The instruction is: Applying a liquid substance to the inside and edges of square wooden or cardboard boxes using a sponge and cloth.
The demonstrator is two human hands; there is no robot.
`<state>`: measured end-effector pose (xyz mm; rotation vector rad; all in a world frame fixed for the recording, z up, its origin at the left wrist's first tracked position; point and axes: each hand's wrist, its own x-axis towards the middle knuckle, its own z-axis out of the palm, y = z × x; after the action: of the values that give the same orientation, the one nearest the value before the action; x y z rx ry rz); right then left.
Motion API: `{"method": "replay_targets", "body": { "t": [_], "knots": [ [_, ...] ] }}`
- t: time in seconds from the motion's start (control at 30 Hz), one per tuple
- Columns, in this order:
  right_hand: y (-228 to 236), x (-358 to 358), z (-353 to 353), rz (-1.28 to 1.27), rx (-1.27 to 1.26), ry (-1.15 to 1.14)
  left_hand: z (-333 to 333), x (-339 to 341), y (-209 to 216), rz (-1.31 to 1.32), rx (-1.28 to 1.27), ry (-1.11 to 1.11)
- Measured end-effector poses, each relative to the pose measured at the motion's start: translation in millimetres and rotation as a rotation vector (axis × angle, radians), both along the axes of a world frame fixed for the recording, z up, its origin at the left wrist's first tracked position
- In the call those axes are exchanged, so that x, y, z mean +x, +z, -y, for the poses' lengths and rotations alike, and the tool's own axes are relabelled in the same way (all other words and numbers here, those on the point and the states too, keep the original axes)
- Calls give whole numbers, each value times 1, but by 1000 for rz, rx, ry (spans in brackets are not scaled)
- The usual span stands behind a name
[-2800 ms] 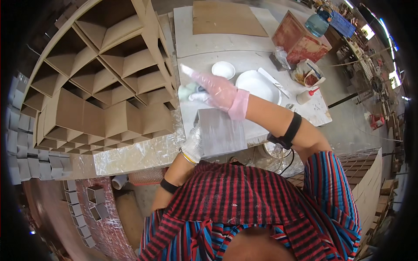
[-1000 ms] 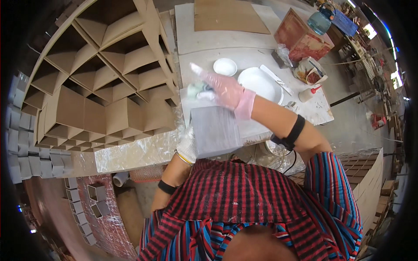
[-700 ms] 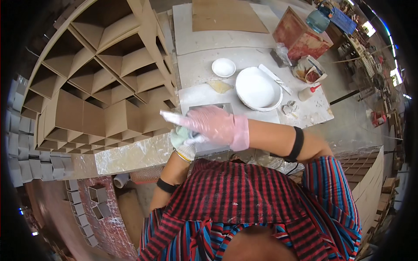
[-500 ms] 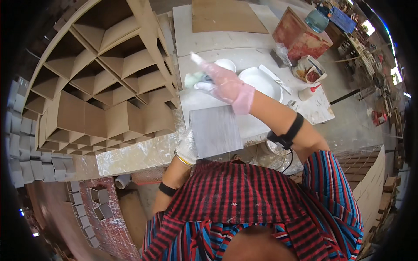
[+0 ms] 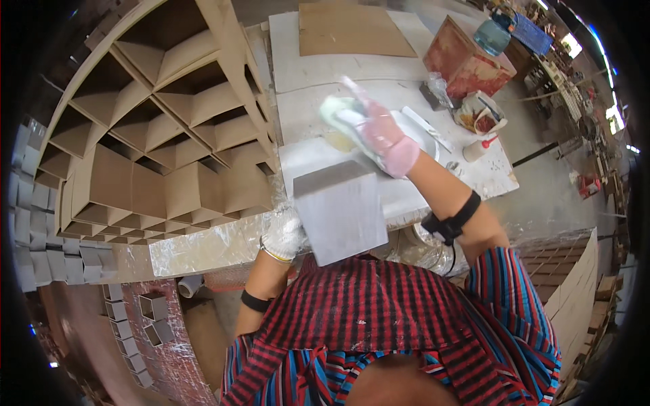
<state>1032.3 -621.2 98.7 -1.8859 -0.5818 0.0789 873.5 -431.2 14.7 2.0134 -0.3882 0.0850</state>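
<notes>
My left hand (image 5: 282, 233), in a white knit glove, grips the left side of a grey box (image 5: 344, 222) at the table's near edge. The box is tilted, so a darker upper face and a paler front face both show. My right hand (image 5: 380, 134), in a thin pink glove smeared with white, is raised beyond the box. Its index finger sticks out while the others close on a pale green pad (image 5: 333, 111); blur hides whether that is a sponge or a cloth. A white round dish (image 5: 428, 143) lies partly behind this hand.
To the left stands a large brown cardboard grid of square compartments (image 5: 196, 101). On the white-smeared table (image 5: 305, 95) are a flat white blade-like tool (image 5: 425, 127), a red-tipped bottle (image 5: 478, 147), an open bag (image 5: 482, 114) and a brown board (image 5: 352, 30). A stained red box (image 5: 460, 61) stands at the back right.
My right hand has moved right and slightly nearer with the pale green pad. The grey box has turned in my left hand, so a second face shows.
</notes>
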Motion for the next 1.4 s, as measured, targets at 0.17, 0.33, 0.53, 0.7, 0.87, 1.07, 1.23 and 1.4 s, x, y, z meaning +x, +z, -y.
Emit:
{"method": "replay_targets", "body": {
  "t": [0.17,0.33,0.53,0.7,0.87,1.07,1.23,1.4],
  "knots": [
    [7,-15,30,-318,266,-150,-2,-10,29,-449,-1043,-143],
    [-34,-30,39,-284,368,-201,-15,-14,44,-417,-814,-42],
    [-20,-75,30,-470,558,-221,-36,-35,48,-197,-531,41],
    [-27,-113,18,-506,483,-279,-72,-59,15,44,-121,306],
    [-60,-115,8,-585,373,-159,-88,-104,-16,-416,-1523,355],
    [-80,-138,-30,-670,287,83,-114,-173,-33,-309,-1576,887],
    [-120,-144,-55,-613,248,253,-129,-263,-31,-28,-1596,1002],
    [-137,-180,-95,-691,172,316,-169,-371,-48,113,-1489,1443]
  ]
}}
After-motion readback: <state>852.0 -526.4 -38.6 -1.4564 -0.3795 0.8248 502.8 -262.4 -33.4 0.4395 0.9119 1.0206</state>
